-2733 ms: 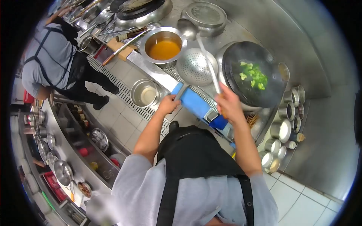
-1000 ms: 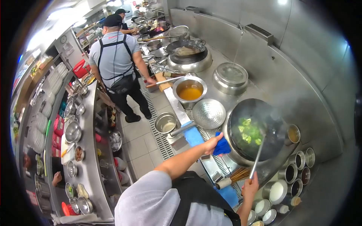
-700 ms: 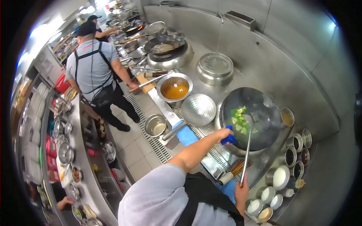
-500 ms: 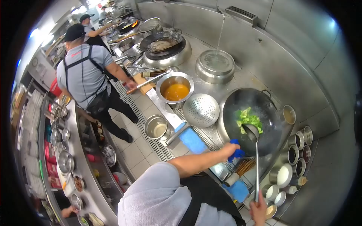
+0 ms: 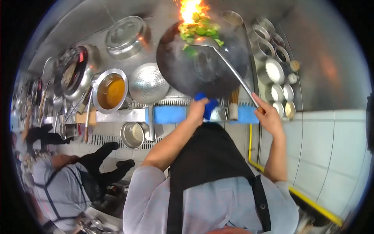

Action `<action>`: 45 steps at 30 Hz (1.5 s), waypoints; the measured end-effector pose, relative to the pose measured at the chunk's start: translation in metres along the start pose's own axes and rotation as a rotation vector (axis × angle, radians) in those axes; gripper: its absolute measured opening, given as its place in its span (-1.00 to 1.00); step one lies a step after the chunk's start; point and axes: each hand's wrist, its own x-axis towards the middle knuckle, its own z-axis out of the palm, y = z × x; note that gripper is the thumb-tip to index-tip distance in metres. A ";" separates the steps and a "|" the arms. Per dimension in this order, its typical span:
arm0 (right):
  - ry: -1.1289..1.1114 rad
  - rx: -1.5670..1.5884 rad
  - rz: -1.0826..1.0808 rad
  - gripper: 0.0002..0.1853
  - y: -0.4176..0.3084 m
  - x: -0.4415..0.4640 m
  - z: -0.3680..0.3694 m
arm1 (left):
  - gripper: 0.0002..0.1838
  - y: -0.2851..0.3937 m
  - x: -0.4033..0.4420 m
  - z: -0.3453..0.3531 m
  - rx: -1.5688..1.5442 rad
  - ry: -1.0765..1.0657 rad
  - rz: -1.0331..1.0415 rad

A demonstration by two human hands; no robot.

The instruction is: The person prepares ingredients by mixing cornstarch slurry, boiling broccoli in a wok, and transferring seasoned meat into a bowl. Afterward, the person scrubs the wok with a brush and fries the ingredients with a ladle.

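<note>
My left hand (image 5: 197, 111) is closed on a blue cloth (image 5: 210, 108) at the near rim of a large dark wok (image 5: 218, 78). In my right hand (image 5: 269, 116) is the handle end of a long ladle (image 5: 236, 73). The ladle's bowl is over the far part of the wok, against the leafy greens (image 5: 204, 29). These greens are blurred and spread toward the far rim, where a bright flame (image 5: 191, 11) flares beside them. Smoke or steam hangs over the wok.
A perforated strainer (image 5: 149, 84) and a pot of orange liquid (image 5: 110, 91) stand left of the wok. Several seasoning containers (image 5: 274, 71) line the right side. A bamboo brush (image 5: 233, 107) lies by the near edge. A co-worker (image 5: 64, 187) stands at the left.
My view has turned and shifted. The greens have moved toward the wok's far rim, and a flame has appeared there. Both hands keep their holds.
</note>
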 end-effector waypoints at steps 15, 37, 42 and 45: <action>0.146 -0.072 -0.083 -0.30 -0.018 -0.012 0.024 | -0.70 -0.010 0.006 -0.015 -0.014 -0.163 -0.034; -0.117 -0.160 -0.103 -0.26 0.017 -0.011 -0.091 | -0.72 0.062 -0.010 0.059 -0.105 -0.039 0.011; -0.076 -0.308 -0.152 -0.31 0.025 0.051 -0.067 | -0.71 0.055 0.020 0.062 -0.060 -0.053 -0.013; 0.068 -0.234 -0.340 -0.33 0.048 0.082 -0.029 | -0.71 -0.005 0.031 0.045 -0.001 0.021 0.005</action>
